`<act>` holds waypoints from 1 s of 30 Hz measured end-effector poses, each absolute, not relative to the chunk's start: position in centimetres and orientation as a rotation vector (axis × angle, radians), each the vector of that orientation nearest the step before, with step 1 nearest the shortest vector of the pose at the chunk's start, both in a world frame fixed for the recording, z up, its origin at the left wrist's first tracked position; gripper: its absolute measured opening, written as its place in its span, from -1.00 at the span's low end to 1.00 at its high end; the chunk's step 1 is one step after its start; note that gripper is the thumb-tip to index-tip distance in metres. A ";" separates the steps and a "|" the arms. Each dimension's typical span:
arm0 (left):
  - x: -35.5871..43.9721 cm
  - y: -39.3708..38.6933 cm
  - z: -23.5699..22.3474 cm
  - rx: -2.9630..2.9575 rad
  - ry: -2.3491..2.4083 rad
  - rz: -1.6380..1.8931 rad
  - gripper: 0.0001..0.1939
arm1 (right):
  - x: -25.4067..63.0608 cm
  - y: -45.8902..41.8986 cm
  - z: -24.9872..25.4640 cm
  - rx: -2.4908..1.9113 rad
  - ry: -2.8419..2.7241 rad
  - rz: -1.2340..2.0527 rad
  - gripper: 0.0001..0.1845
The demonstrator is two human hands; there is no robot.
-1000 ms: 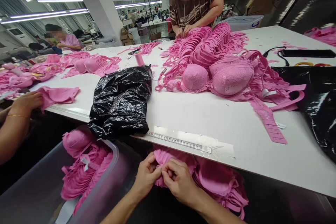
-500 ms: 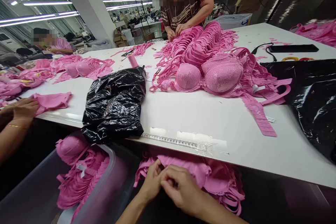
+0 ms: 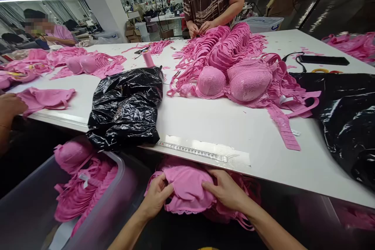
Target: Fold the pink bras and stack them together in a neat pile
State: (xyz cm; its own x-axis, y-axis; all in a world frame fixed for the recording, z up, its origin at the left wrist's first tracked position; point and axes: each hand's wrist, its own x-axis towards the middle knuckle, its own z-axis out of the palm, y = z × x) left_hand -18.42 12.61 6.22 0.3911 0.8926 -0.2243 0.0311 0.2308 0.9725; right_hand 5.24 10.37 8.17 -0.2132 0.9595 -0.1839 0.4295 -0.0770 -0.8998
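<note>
Just below the table's front edge, a pink bra (image 3: 189, 189) with a lace trim is spread between my two hands. My left hand (image 3: 158, 195) pinches its left side between thumb and fingers. On the other side my right hand (image 3: 224, 189) grips the fabric, its thumb on top and the other fingers partly hidden behind. More pink bras with dangling straps (image 3: 243, 218) lie beneath and behind the held one, in the shadow under the table.
A white table (image 3: 187, 125) bears a taped measuring strip (image 3: 190, 150), a black plastic bag (image 3: 125, 105), rows of pink bras (image 3: 231, 50) and another black bag (image 3: 348, 125). A grey bin (image 3: 123, 179) holds stacked bras at left. A co-worker's hand (image 3: 11, 105) touches pink fabric; another person works opposite.
My hands, close together before, have moved apart and now stretch the bra between them. The co-worker's hand at left has shifted further left, and the view has turned slightly.
</note>
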 end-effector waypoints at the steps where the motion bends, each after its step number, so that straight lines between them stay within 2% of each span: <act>1: -18.3 12.4 6.3 1.198 0.984 0.751 -0.64 | 5.2 10.5 8.4 -1.461 -1.630 1.359 -0.78; 8: -17.0 11.0 6.0 1.216 0.979 0.781 -0.65 | 5.2 10.6 8.0 -1.280 -1.449 1.689 -0.69; 13: -16.9 11.0 6.6 1.236 1.015 0.828 -0.65 | 4.8 10.4 8.3 -1.002 -1.089 1.979 -0.61; 19: -16.8 10.4 6.4 1.206 1.095 0.924 -0.59 | 5.0 9.6 9.0 -1.249 -1.468 1.768 -0.56; 22: -16.4 10.1 6.3 1.083 1.101 0.971 -0.57 | 4.4 9.7 8.4 -1.294 -1.337 1.715 -0.65; 26: -16.2 10.0 7.4 0.802 0.969 0.780 -0.51 | 3.8 10.0 7.6 -1.086 -1.039 1.891 -0.64; 30: -16.1 9.8 8.2 0.761 0.928 0.706 -0.39 | 4.0 9.8 7.6 -1.193 -1.200 1.790 -0.62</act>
